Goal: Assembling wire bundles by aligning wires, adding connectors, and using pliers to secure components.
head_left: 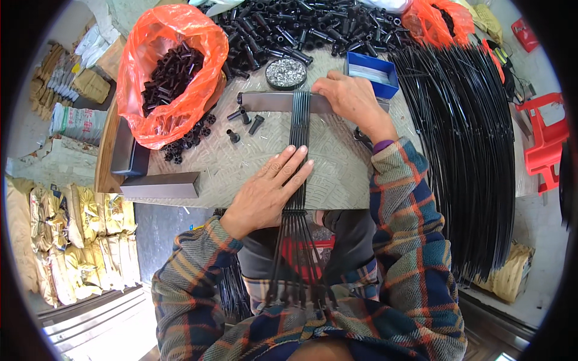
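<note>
A row of thin black jointed rods, like umbrella ribs, lies side by side across the table, its far ends over a grey metal bar. My left hand lies on the rods with fingers stretched, holding them flat. Past the table's near edge, the rods fan out toward my lap. At the bar, my right hand has its fingers bent together, fingertips beside the far rod ends. What they pinch, if anything, is hidden. A round dish of small shiny metal pieces stands just beyond the bar.
An orange bag of black tubular parts stands at the left; a heap of similar parts covers the far side. A blue box sits by my right hand. Many black rods lie at the right. A metal block rests near left.
</note>
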`<state>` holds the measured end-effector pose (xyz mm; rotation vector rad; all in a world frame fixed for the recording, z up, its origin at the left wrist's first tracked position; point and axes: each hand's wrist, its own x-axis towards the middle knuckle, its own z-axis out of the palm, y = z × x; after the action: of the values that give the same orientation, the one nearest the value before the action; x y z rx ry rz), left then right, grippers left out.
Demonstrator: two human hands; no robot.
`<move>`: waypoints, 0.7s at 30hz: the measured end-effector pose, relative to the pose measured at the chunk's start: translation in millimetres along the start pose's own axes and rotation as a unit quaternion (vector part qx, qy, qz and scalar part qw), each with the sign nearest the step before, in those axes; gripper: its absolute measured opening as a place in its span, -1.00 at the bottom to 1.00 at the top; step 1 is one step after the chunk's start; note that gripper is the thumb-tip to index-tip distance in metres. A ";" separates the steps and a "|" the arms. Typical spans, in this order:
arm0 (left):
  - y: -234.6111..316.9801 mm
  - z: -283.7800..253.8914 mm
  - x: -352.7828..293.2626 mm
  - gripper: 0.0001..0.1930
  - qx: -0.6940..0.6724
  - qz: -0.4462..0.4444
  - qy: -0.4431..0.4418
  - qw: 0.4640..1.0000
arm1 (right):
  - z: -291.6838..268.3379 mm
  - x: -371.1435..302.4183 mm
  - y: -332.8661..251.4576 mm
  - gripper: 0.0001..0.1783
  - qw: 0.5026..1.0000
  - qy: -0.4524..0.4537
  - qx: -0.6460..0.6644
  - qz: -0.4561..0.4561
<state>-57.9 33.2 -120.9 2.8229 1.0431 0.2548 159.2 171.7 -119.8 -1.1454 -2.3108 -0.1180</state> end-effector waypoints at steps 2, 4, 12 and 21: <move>0.8 -1.3 0.5 -0.01 -0.031 -0.005 -0.013 0.999 | -0.8 0.5 0.1 -0.85 1.000 -0.001 0.009 -0.001; 1.5 -2.4 1.0 0.00 -0.031 -0.006 -0.014 0.999 | -1.3 1.1 -0.3 -0.85 1.000 0.001 0.020 0.001; 0.6 -3.6 1.0 -0.16 0.067 0.009 -0.033 0.997 | 9.4 3.5 0.3 -0.79 0.995 0.045 0.094 0.000; -2.0 5.4 -2.1 -0.33 -0.023 -0.014 0.026 0.999 | -16.0 -4.7 10.7 -0.86 0.999 -0.047 0.006 0.012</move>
<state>-59.6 33.1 -126.7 2.7723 1.0728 0.3465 176.6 170.2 -110.5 -1.1955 -2.3746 -0.0426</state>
